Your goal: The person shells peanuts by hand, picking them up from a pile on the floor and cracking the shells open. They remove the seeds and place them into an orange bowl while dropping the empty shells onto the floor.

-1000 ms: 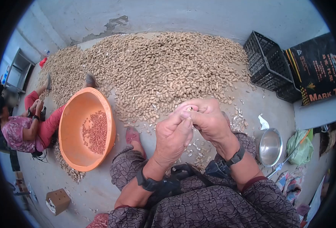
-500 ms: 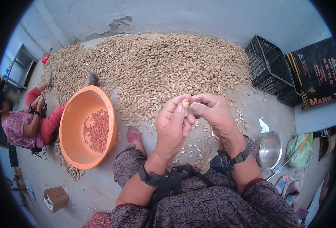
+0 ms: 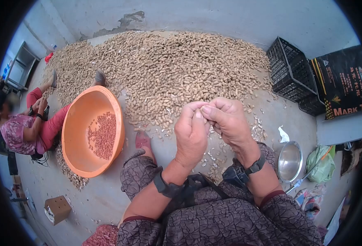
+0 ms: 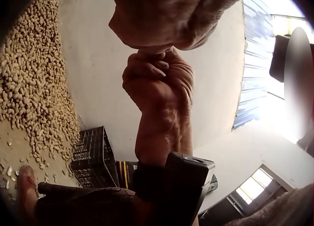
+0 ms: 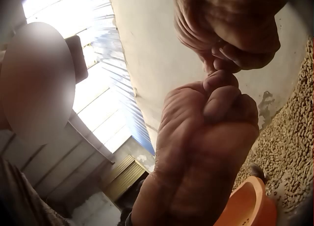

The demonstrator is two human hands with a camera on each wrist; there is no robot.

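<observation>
Peanut (image 3: 205, 120), mostly hidden, sits pinched between curled fingers of left hand (image 3: 191, 133) and right hand (image 3: 232, 123). Peanut pile (image 3: 164, 65) lies beyond on floor (image 3: 95, 201); orange basin (image 3: 75, 135) at left holds reddish kernels (image 3: 104, 137).

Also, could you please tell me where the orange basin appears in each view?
Head: left of the hands, the orange basin shows whole, with reddish kernels inside.
Left wrist: not in the picture.
Right wrist: at the bottom, right of centre, cut off by the lower edge.
Shared landmark: the peanut pile, top centre in head, left side in left wrist, right side in right wrist.
</observation>
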